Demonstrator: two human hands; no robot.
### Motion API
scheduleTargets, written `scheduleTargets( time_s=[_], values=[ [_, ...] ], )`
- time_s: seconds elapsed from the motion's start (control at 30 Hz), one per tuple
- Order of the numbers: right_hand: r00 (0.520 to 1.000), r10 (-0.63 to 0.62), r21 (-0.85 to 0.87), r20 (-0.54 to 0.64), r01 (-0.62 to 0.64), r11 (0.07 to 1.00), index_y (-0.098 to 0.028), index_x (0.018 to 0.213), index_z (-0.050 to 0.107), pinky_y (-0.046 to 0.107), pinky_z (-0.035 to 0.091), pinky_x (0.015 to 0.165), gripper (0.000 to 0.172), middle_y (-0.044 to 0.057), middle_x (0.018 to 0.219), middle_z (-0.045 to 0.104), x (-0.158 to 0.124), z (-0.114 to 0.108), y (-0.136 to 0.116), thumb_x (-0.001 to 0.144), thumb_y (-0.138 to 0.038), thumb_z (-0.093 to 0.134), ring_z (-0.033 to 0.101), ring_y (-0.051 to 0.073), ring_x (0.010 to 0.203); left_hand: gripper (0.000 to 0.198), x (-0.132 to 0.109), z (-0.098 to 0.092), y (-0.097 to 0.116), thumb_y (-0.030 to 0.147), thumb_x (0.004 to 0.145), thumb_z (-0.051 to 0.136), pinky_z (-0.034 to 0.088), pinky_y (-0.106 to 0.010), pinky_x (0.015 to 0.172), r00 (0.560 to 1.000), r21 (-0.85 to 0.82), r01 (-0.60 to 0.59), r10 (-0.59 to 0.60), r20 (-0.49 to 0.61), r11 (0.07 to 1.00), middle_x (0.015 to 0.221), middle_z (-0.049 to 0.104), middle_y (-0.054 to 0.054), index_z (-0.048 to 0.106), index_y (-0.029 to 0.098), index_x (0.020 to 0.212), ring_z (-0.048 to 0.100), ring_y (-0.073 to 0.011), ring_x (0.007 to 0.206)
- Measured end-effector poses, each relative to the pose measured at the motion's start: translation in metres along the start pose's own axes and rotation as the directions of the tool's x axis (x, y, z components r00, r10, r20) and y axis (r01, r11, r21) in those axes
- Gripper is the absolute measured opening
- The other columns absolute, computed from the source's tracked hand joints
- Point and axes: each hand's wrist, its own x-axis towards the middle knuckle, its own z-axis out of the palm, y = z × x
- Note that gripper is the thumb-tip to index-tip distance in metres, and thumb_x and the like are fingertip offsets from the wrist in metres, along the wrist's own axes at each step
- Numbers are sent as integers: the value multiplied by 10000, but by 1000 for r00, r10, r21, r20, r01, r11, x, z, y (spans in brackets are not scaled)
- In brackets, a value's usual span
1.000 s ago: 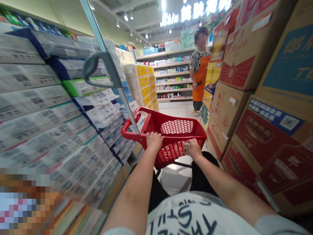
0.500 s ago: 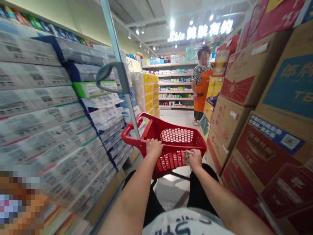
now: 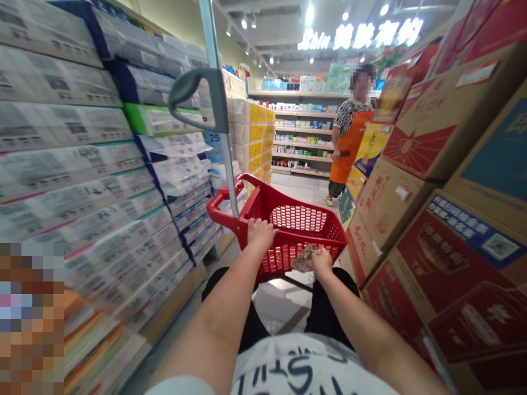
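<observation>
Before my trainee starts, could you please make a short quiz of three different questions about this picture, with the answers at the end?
1. Which of the wearer's hands holds the cloth?
2. True or false: the left hand is gripping the grey handle.
3. What colour is the apron ahead? (a) blue (b) orange (c) green

Key:
1. The right hand.
2. False; it is on the rim of the red basket.
3. (b) orange.
</observation>
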Motion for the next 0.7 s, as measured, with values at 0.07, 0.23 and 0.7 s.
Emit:
scheduleTargets(
  time_s=[0.07,0.23,0.7],
  values=[
    [996,76,52,-42,-74,996,-186,757,589,294,441,657,172,55,748,585,-3,0,-6,634,-223,475,537,195,676,399,0,0,0,471,908,349,180,-442,957,1000,-19,7,-7,13,1000,1009,636,-96,660,222,938,457,-269,1038],
    [1000,30,122,-9,-29,992,-189,725,603,307,440,705,143,81,825,592,-5,-3,-29,632,-220,499,543,198,717,397,0,2,0,479,904,354,167,-437,968,1000,-30,23,-23,17,999,1024,635,-90,656,229,965,455,-263,1040],
    [995,-76,89,71,69,994,-194,731,631,295,437,695,139,58,801,603,-5,-3,-80,660,-238,520,541,185,703,361,-1,1,2,466,883,423,179,-424,956,999,-46,27,-28,-19,999,983,644,-96,679,217,935,465,-259,1001]
  ],
)
